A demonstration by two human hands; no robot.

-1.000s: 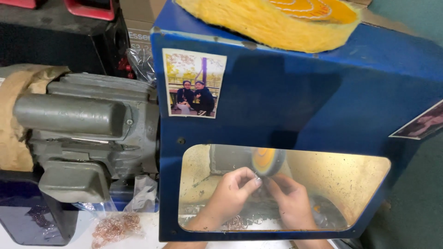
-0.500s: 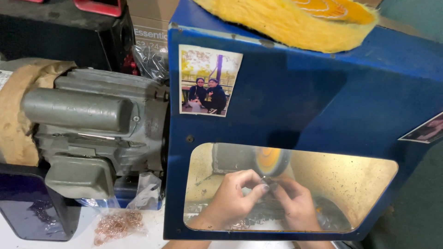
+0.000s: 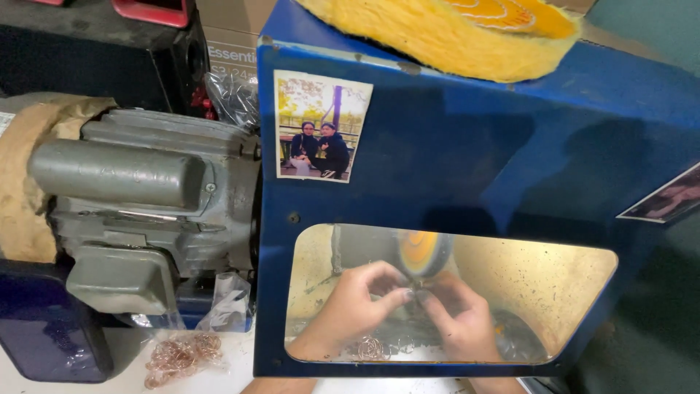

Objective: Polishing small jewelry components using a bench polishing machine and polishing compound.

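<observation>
a small metal piece [image 3: 414,296] is pinched by the fingers of the left hand [image 3: 357,299] and right hand [image 3: 459,317]. it is held just under the buffing wheel [image 3: 421,252], inside the blue hood [image 3: 467,146].

The blue box [image 3: 467,153] closes in the work spot on the top and both sides. The only way in is from below, under its see-through window [image 3: 510,292], and both hands fill that gap now. The left hand [image 3: 361,303] and right hand [image 3: 459,321] sit just under the spinning wheel [image 3: 423,252], which blocks the way up. The big grey motor [image 3: 146,204] stands tight against the box's left side. Thin copper wire [image 3: 179,355] lies on the table there.
</observation>
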